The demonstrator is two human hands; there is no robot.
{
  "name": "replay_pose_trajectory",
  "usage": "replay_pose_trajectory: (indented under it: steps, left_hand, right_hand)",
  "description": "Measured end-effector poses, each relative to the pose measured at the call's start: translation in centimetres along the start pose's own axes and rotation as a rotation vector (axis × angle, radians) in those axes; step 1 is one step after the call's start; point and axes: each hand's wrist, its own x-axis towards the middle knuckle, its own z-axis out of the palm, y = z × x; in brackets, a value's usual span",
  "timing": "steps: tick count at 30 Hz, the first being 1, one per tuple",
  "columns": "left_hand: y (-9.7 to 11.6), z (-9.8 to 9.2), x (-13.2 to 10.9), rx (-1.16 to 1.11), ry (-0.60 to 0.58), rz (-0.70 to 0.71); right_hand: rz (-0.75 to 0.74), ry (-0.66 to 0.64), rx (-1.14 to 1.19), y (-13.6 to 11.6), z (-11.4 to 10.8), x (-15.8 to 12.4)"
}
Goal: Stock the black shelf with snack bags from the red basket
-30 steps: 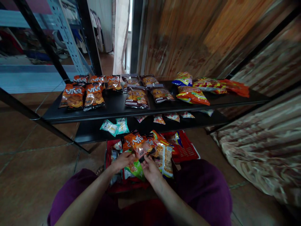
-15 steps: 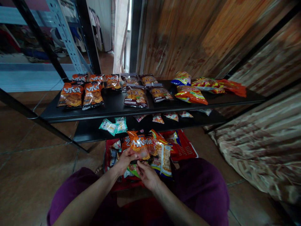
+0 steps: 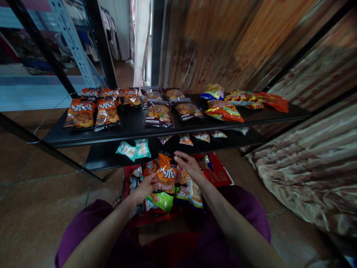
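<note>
My left hand [image 3: 146, 187] is closed on the lower end of an orange snack bag [image 3: 166, 174] and holds it upright above a red basket [image 3: 220, 172] full of mixed snack packets. My right hand [image 3: 187, 163] reaches over the top of that bag, fingers curled at its upper edge. Just beyond it lies the front of the lower black shelf [image 3: 106, 158]. More orange bags of the same kind [image 3: 80, 113] lie at the left of the upper black shelf [image 3: 134, 128].
Brown snack bags [image 3: 158, 113] lie mid-shelf and yellow-red ones [image 3: 224, 110] to the right. Two teal packets [image 3: 134, 149] and small packets [image 3: 195, 138] lie on the lower shelf. Slanted black frame bars [image 3: 50, 147] cross at left. Patterned fabric [image 3: 306, 171] lies at right.
The orange bag has been lifted from the basket and turned upright in my left hand. My right hand moved from below the bag up and forward to its top.
</note>
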Motion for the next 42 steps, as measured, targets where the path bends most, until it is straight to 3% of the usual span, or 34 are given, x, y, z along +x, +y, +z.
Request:
replay_pose_trajectory:
  steps: [4, 10, 14, 21, 34, 42]
  left_hand:
    - [-0.3, -0.1, 0.1, 0.016, -0.023, 0.001]
    - [-0.7, 0.0, -0.1, -0.045, -0.082, 0.01]
    - [-0.6, 0.3, -0.1, -0.089, -0.114, -0.009]
    - [-0.6, -0.1, 0.6, -0.043, -0.057, 0.013]
    - [1.3, -0.6, -0.5, -0.018, -0.134, 0.051]
    - [1.2, -0.8, -0.4, -0.004, -0.095, 0.015]
  right_hand:
    - [-0.004, -0.176, -0.156, -0.3, 0.5, 1.8]
    - [0.026, -0.282, -0.158, -0.1, 0.8, 2.7]
    - [0.04, -0.23, -0.141, -0.6, 0.9, 2.7]
    - [0.122, -0.101, -0.006, -1.3, 0.3, 3.2]
    - [0.133, -0.038, 0.047, -2.0, 0.0, 3.8]
    - [0.14, -0.007, 0.01, -1.7, -0.7, 4.5]
